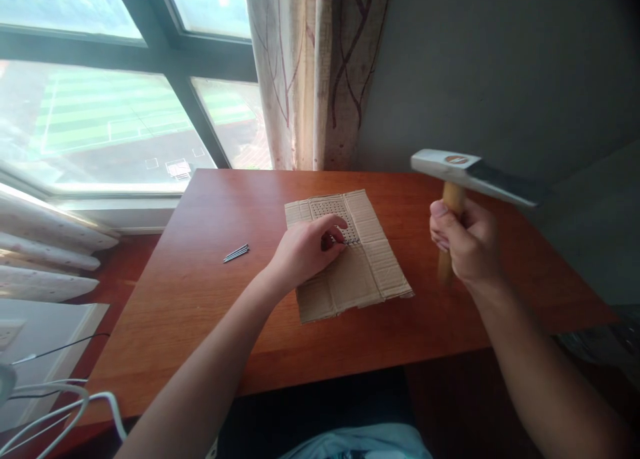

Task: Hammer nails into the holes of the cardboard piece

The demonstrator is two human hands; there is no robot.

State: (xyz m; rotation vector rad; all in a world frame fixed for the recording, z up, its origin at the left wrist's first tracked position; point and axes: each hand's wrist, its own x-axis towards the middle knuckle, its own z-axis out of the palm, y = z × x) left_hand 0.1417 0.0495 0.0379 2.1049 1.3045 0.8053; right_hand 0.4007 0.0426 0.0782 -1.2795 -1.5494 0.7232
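A flattened piece of brown cardboard lies on the reddish wooden table. Its upper part carries a grid of small dark holes or dots. My left hand rests on the cardboard with the fingertips pinched together at the dotted patch; what they pinch is too small to name. My right hand is closed around the wooden handle of a hammer, which is raised above the table to the right of the cardboard, its metal head level and pointing left.
A few loose nails lie on the table left of my left hand. A curtain hangs behind the table beside a large window. White cables run at lower left. A grey wall stands on the right.
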